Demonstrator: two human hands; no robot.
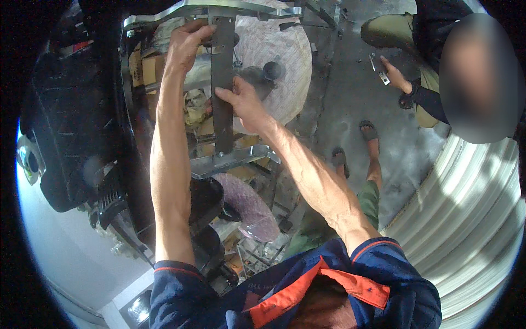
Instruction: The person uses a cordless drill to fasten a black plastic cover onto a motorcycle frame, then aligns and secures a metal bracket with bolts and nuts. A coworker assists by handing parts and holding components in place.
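Observation:
My left hand (185, 44) grips the top of a flat grey metal bar (222, 118) where it meets a silvery cross rail (164, 15). My right hand (242, 101) lies against the bar's right edge at mid-height, fingers curled onto it. The bar stands upright in a metal frame and ends at a lower silvery angle rail (233, 160). Both arms reach up from a dark blue top with orange trim.
A round pale disc (279, 52) sits behind the frame. A black machine housing (68, 120) fills the left. A purple grinding wheel (249, 203) lies below. Another person (438, 60) crouches at upper right holding a small tool. Corrugated metal sheet (471, 219) at right.

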